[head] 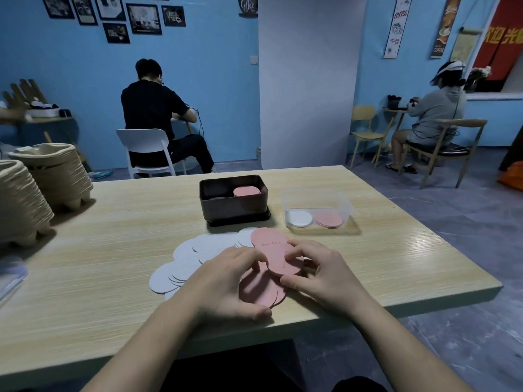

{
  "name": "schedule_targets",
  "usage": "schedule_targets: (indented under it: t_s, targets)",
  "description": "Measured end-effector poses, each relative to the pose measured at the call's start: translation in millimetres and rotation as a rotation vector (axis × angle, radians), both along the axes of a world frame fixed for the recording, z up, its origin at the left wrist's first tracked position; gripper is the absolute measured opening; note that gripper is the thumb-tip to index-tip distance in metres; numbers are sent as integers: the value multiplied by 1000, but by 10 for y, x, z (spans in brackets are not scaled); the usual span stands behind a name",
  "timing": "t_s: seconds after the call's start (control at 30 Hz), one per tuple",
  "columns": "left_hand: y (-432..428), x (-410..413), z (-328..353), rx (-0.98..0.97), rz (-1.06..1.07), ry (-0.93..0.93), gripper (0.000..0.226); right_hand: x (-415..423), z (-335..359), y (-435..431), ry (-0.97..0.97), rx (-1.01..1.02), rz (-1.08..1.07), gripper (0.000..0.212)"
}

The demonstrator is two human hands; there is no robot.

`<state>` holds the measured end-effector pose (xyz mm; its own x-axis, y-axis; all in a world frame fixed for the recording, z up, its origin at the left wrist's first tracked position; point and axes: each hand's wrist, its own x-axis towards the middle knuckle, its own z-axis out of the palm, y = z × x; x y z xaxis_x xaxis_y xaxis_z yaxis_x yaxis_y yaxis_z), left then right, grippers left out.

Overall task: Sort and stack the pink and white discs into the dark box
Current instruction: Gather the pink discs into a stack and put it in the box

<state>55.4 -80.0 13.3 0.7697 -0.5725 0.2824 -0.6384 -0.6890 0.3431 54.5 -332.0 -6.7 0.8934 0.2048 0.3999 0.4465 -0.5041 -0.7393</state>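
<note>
Left hand [226, 281] and right hand [322, 275] apparently pinch pink discs [278, 264] (lying between them).

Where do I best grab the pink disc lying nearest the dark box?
Probably the far rim of the pink disc, coming from the dark box side: it lies flat, that rim is free, and a second pink disc overlaps its near part.

The wooden worktop [113, 250] fills the middle. At nine o'clock stand two stacks of pulp trays [53, 171]. At eleven, a person in black [152, 108] sits on a white chair [143, 141], with framed pictures [113, 15] above. At two, another person [435, 108] is seated.
</note>
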Motion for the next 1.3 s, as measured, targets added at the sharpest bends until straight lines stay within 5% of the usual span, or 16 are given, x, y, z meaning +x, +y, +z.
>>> schedule_targets:
  t_s: [0.43,1.03,1.3]
  targets:
    - [32,58,-99,-240,56,18,66,22,-26,-4,-22,-53,-52,33]
    - [-65,103,-122,-164,-53,-179,39,-30,30,68,-124,-221,134,30]
    - [25,95,-138,-272,17,-101,42,-30,2,27,-75,78,111,22]
